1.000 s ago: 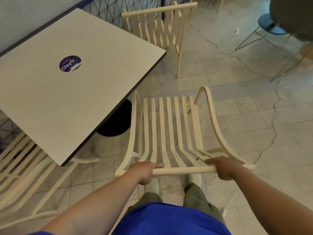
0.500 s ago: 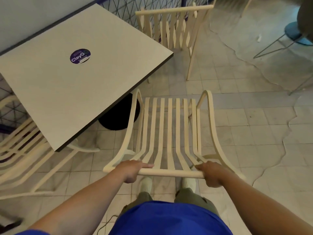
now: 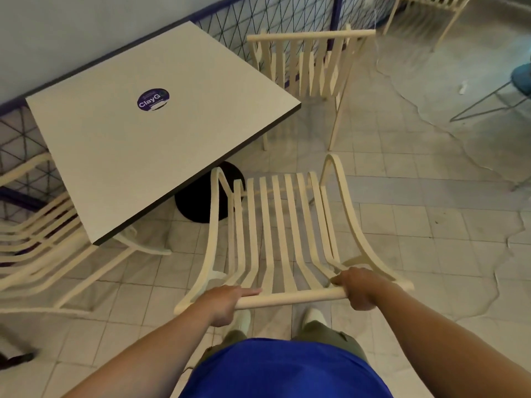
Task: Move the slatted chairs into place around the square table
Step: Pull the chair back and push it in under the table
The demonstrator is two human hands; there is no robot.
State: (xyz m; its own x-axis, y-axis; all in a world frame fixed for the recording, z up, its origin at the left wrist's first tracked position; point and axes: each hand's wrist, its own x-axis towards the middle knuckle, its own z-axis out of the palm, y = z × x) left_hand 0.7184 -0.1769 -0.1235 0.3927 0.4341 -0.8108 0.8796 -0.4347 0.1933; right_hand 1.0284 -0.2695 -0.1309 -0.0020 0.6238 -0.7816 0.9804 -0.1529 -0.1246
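A cream slatted chair (image 3: 281,225) stands right in front of me, its seat facing away from me beside the square table's near right side. My left hand (image 3: 222,304) and my right hand (image 3: 360,288) both grip its top back rail. The square table (image 3: 143,133) has a pale top, a dark edge, a purple round sticker and a black round base. A second slatted chair (image 3: 310,67) stands at the table's far right corner. A third slatted chair (image 3: 37,245) sits at the left, partly under the table.
A blue wire fence (image 3: 258,21) runs behind the table along a pale wall. Another cream chair (image 3: 425,12) is at the top right. A blue stool on wire legs (image 3: 520,79) stands at the right edge. The tiled floor shows cracked, stained patches.
The chair and my hands have shifted right and away from the table edge in the view. More of the fence and the far chair shows at the top now.
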